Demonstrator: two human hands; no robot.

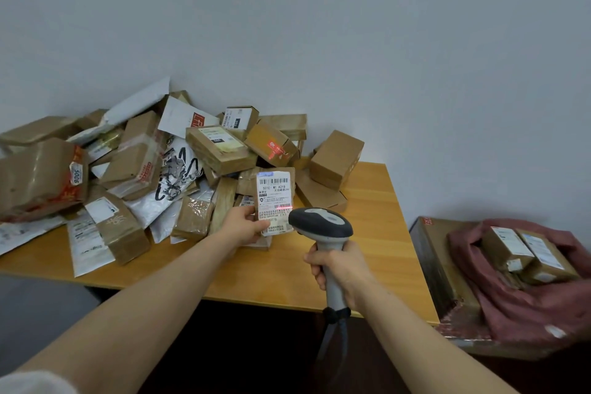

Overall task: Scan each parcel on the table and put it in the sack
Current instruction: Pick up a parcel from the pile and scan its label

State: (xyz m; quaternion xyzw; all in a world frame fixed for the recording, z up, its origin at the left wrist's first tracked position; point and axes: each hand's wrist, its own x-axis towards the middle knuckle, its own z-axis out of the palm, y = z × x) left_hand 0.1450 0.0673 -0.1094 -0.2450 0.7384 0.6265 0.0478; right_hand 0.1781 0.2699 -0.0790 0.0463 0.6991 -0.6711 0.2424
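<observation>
Clasps the scanner in the right grip; pinches the parcel upright in the left grip, just left of the scanner head, over the counter, sack well to the right.

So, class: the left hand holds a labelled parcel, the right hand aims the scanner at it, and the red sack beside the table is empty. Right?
No: the head view shows the sack holds at least two boxes. The left hand does hold the labelled parcel and the right hand aims the scanner.
</observation>
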